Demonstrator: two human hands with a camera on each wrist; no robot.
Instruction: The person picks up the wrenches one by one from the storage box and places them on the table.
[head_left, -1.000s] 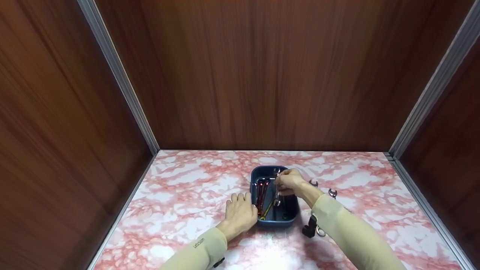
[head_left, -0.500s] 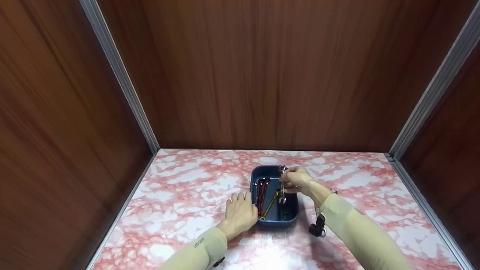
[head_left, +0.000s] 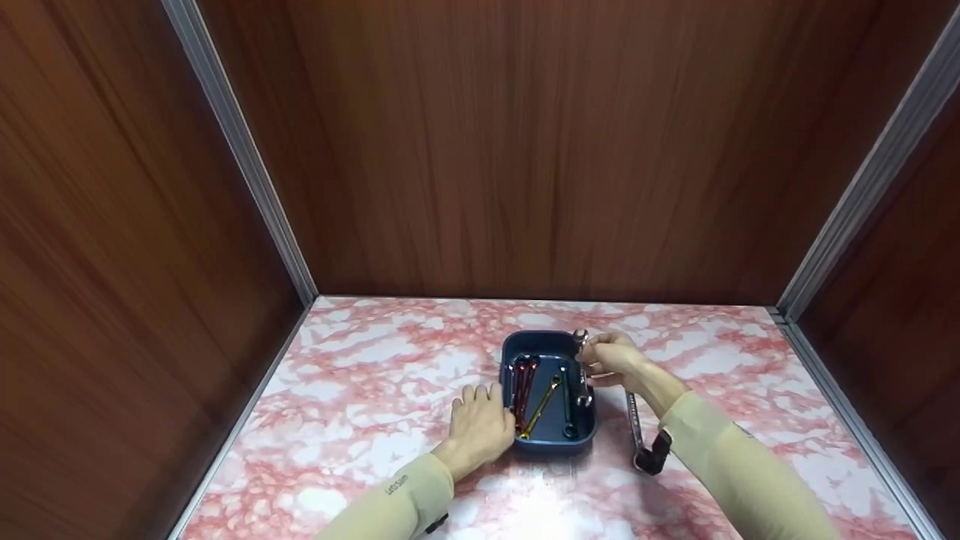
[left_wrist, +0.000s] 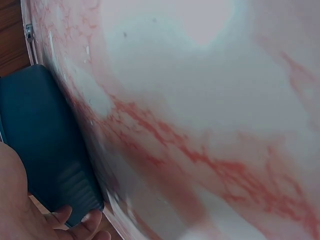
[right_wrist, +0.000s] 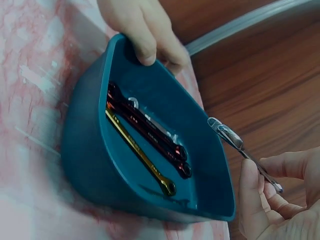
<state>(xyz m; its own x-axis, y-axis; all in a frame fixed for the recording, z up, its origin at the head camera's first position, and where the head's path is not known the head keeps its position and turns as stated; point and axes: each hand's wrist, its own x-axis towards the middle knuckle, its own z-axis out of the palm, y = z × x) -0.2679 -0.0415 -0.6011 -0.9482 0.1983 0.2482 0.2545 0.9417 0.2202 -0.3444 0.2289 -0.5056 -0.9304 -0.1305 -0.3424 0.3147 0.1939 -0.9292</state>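
Blue and deep-walled, a rectangular tool bin (head_left: 551,448) sits on the red-and-white marbled bench (head_left: 375,360), with its long sides running from twelve to six o'clock. At its eight o'clock, the person's left hand (head_left: 478,427) has the near wall corner in its grip, the thumb hooked over the rim and the fingers stretched along the outside. At its two o'clock, the right hand (head_left: 613,357) keeps a narrow grip, pinching a polished silver wrench (right_wrist: 242,149) between thumb and fingers; that wrench is over the bin's right-hand rim, one end toward twelve and the other toward six. Whether it touches the rim cannot be told. Inside the bin, along the nine o'clock wall, a slim silver wrench (right_wrist: 156,125) and two red wrenches (right_wrist: 146,125) lie side by side. A yellow wrench (head_left: 541,408) slants across the middle from one toward seven o'clock, and a green wrench (head_left: 568,401) lies on the three o'clock side. Out on the bench, at the bin's four o'clock, lies a longer silver wrench (head_left: 634,420), its lower end partly behind the black strap (head_left: 656,454) on the right wrist. Cream sleeves (head_left: 405,495) cover both forearms.
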